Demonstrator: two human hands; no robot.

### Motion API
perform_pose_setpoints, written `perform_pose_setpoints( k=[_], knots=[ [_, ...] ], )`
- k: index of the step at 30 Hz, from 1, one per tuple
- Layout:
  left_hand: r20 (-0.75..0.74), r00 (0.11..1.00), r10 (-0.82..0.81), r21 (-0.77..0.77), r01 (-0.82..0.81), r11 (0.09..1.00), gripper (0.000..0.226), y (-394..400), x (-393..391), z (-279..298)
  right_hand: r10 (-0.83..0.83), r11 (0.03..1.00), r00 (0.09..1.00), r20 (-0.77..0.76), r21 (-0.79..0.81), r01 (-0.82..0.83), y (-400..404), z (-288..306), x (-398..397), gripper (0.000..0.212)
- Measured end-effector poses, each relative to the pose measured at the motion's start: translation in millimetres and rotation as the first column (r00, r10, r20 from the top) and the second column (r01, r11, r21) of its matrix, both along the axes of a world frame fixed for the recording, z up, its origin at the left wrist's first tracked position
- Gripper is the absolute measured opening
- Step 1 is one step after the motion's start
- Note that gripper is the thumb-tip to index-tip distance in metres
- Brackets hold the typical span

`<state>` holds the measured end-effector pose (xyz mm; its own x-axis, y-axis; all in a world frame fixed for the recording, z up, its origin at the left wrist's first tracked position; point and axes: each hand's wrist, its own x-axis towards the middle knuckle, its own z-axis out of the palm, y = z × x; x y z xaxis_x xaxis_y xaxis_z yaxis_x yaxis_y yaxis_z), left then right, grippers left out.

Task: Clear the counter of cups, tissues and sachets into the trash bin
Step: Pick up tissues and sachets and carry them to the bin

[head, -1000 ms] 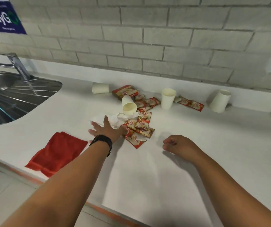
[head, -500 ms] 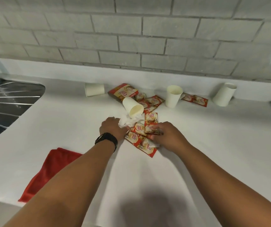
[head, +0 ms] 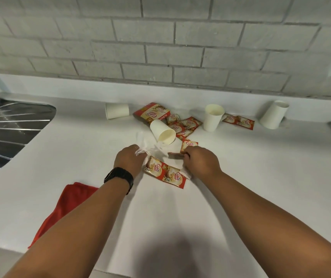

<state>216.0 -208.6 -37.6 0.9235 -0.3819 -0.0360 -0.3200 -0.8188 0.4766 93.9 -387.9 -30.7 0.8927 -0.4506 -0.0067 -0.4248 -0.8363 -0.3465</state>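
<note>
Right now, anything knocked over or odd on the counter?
Yes. Two paper cups lie on their sides: one across the sachets, one by the wall. A third leans on the backsplash. No spill visible.

cups (head: 213, 117) cream-white | sachets (head: 165, 174) red, cream | cloth (head: 64, 205) red | watch (head: 119, 176) black | counter (head: 260, 167) white
</note>
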Motion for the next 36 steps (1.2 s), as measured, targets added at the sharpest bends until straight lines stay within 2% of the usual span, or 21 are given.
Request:
perform_pose_setpoints(
  k=[5,8,12,18,21,27,30,36],
  knots=[
    [0.028,0.998,0.064,-0.244,-0.056,0.968,0.034,0,-6,23,-0.150,0.982,0.968,0.199,0.147,0.122,-13,16,-14,0.022],
    [0.024,0.999,0.046,-0.330,-0.036,0.943,0.023,-11,-11,38,-0.256,0.948,0.924,0.284,0.260,0.182,-21,24,-32,0.022],
    [0.008,1.000,-0.011,-0.424,0.013,0.905,0.031,-30,-19,51,-0.323,0.917,0.891,0.318,0.339,0.211,-28,32,-53,0.021],
    [-0.047,0.992,-0.118,-0.551,0.073,0.831,0.023,-76,-61,75,-0.469,0.835,0.807,0.360,0.478,0.272,-47,44,-99,0.018],
    [-0.008,0.982,-0.190,-0.560,0.153,0.814,0.024,-104,-94,89,-0.550,0.777,0.756,0.354,0.549,0.308,-60,51,-137,0.017],
    [0.002,0.953,-0.303,-0.572,0.250,0.781,0.020,-157,-157,104,-0.666,0.700,0.663,0.342,0.595,0.395,-92,59,-217,0.017],
    [-0.026,0.923,-0.384,-0.580,0.299,0.758,0.016,-182,-203,100,-0.707,0.667,0.615,0.348,0.617,0.417,-106,61,-267,0.017],
    [-0.092,0.857,-0.506,-0.538,0.385,0.750,0.026,-232,-304,87,-0.779,0.600,0.529,0.336,0.645,0.473,-135,66,-372,0.016]
  ],
)
